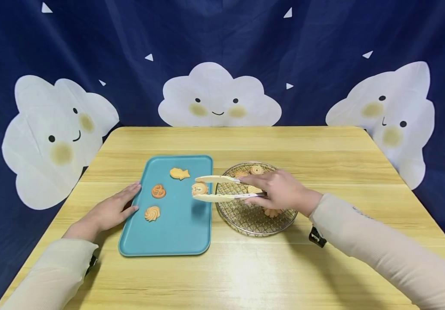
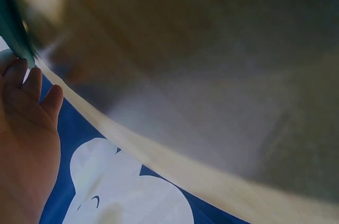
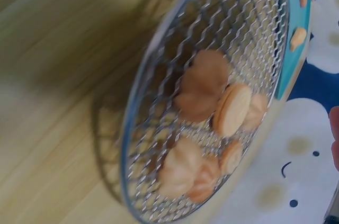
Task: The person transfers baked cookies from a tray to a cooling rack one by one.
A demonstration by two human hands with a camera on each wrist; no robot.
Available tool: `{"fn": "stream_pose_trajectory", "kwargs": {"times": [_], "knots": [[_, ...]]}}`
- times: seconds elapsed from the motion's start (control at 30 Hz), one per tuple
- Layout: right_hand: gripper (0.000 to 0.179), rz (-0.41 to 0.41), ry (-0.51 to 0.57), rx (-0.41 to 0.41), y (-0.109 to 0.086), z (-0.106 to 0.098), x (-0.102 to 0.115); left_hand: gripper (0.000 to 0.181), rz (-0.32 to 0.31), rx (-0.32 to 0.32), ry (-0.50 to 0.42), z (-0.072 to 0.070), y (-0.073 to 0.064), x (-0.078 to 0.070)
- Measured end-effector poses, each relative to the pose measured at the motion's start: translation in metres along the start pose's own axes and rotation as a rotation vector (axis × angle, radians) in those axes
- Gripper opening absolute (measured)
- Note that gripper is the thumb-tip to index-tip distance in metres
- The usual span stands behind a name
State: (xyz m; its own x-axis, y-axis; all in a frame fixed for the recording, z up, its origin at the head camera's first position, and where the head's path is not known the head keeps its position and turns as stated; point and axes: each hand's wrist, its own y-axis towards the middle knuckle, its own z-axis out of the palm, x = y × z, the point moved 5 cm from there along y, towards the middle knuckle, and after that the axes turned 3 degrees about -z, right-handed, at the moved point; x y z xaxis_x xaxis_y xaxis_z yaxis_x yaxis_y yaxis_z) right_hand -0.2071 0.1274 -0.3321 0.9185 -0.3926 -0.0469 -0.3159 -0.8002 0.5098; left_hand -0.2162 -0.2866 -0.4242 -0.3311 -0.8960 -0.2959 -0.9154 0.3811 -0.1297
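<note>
My right hand [image 1: 282,189] grips a pair of tongs [image 1: 216,198] with pale tips, reaching left over the right edge of a blue-green tray [image 1: 179,241]. Between the tips is a round, light cookie [image 1: 199,188], its shadow falling on the tray. The fingers of my left hand [image 1: 110,211] rest at the tray's left edge. On the tray lie a fish-shaped cookie [image 1: 179,173], a browner round cookie [image 1: 158,191] with a cut-out pattern and a swirled cookie [image 1: 152,213]. Under my right hand, a round wire rack [image 1: 241,217] carries several cookies [image 3: 204,83].
Both the tray and the rack stand on a light wooden table [image 1: 261,271]. Behind the table hangs a dark blue cloth [image 1: 222,34] with smiling white clouds. The rack's raised metal rim [image 3: 139,89] sits close beside the tray's right side.
</note>
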Motion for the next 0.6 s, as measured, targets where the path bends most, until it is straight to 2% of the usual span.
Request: {"fn": "stream_pose_trajectory", "kwargs": {"times": [0.23,0.6], "knots": [[0.071,-0.024,0.005,0.014,-0.017,-0.004,-0.007,0.07,-0.01,0.0,0.002,0.0,-0.001,-0.001],[0.06,0.002,0.042,0.09,-0.046,-0.007,-0.02,0.068,-0.008,-0.009,0.006,0.0,-0.001,0.0]]}}
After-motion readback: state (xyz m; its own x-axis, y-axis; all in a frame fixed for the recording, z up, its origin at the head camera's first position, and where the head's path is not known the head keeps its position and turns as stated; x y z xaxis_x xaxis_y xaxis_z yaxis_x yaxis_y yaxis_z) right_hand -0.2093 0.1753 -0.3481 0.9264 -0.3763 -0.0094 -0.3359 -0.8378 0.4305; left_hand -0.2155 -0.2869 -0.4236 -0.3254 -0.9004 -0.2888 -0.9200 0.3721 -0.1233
